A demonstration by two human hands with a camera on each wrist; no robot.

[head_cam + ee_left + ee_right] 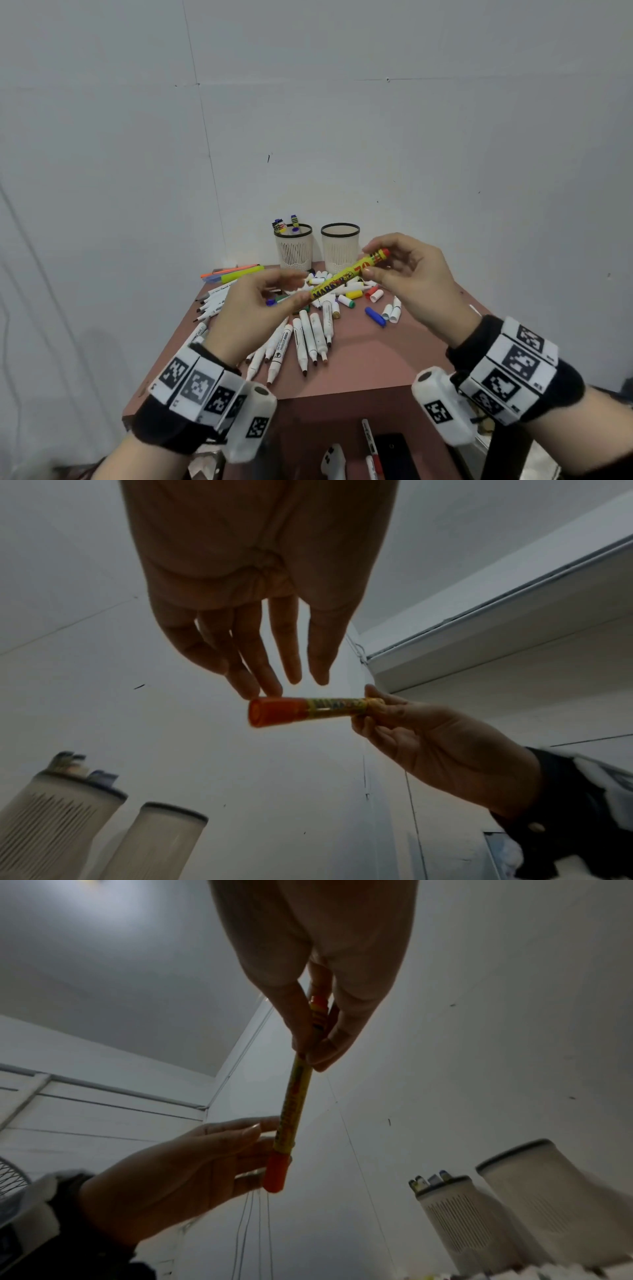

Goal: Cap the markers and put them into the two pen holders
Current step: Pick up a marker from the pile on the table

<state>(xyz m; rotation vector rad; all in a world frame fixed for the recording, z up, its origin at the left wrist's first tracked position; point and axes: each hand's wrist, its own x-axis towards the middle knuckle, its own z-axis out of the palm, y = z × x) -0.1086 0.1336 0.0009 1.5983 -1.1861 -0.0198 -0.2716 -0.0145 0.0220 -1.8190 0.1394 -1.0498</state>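
While both hands hover over the middle of the table (370,373), the yellow marker (346,278) runs slantwise between them. The right hand (407,274) pinches it near one red end, thumb and fingers curled round the barrel. The left hand (253,308) has its fingers nearly straight, their tips at the other end; whether they press it or only touch it I cannot tell.

Both ends look red, so the cap seems to be on already. My reading is that capping is just done and the step now is the drop into a holder. That calls for the right hand to tip the marker upright and carry it to the far edge, where the left holder (294,247) has several markers in it and the right holder (340,247) shows none. The right one is nearer that hand.

Only the head view shows the work left: uncapped white markers (308,337) fanned near the front edge, loose caps (346,289) in the middle, and highlighters (236,272) at the far left corner. The left wrist view shows what the head view hides, the red cap (277,712) end-on beneath the straight left fingers (270,669). The right wrist view shows the pinch close up.
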